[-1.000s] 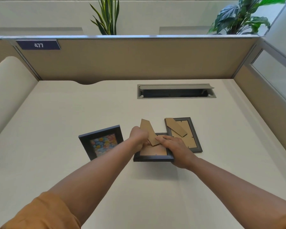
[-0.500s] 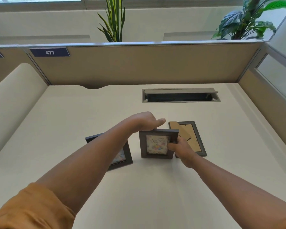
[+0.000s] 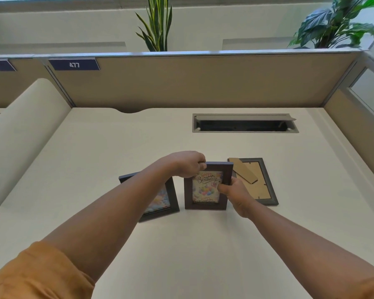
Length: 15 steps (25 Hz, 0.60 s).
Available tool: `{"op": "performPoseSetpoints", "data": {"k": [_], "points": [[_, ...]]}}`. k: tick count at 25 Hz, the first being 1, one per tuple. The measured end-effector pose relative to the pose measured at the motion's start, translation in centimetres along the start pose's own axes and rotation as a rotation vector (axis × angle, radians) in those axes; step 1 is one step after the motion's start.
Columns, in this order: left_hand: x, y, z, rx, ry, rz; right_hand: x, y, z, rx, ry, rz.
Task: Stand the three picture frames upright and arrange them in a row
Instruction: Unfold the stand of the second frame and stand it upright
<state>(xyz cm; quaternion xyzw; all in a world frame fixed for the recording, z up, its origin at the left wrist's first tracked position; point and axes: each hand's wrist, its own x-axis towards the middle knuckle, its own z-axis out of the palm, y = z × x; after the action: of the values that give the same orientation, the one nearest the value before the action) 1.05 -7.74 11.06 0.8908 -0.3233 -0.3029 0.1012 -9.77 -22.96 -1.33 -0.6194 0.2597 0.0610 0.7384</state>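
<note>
A dark frame with a "Happy Birthday" picture (image 3: 205, 198) stands upright on the desk, facing me. My left hand (image 3: 187, 164) grips its top left corner and my right hand (image 3: 233, 192) grips its right edge. To its left stands a second dark frame (image 3: 171, 200) with a colourful picture, largely hidden behind my left forearm. To the right a third frame (image 3: 261, 190) lies face down, its brown cardboard back and stand flap showing.
The cream desk (image 3: 95, 169) is bounded by tan partition walls (image 3: 203, 83) at the back and right. A grey cable tray opening (image 3: 244, 124) lies in the desk behind the frames. Plants (image 3: 158, 24) stand beyond the partition.
The middle frame went from lying face down to standing upright facing me, both hands still on it. My left hand has shifted to its top left corner.
</note>
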Motion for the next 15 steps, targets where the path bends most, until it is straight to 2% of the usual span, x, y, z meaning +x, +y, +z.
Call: {"op": "performPoseSetpoints", "data": {"k": [8, 15], "points": [[0.2, -0.2, 0.9, -0.033, -0.012, 0.048, 0.4, 0.0, -0.8, 0.012, 0.041, -0.001], [0.4, -0.4, 0.4, -0.113, -0.099, 0.087, 0.2, 0.7, -1.0, 0.010, -0.014, 0.026]]}}
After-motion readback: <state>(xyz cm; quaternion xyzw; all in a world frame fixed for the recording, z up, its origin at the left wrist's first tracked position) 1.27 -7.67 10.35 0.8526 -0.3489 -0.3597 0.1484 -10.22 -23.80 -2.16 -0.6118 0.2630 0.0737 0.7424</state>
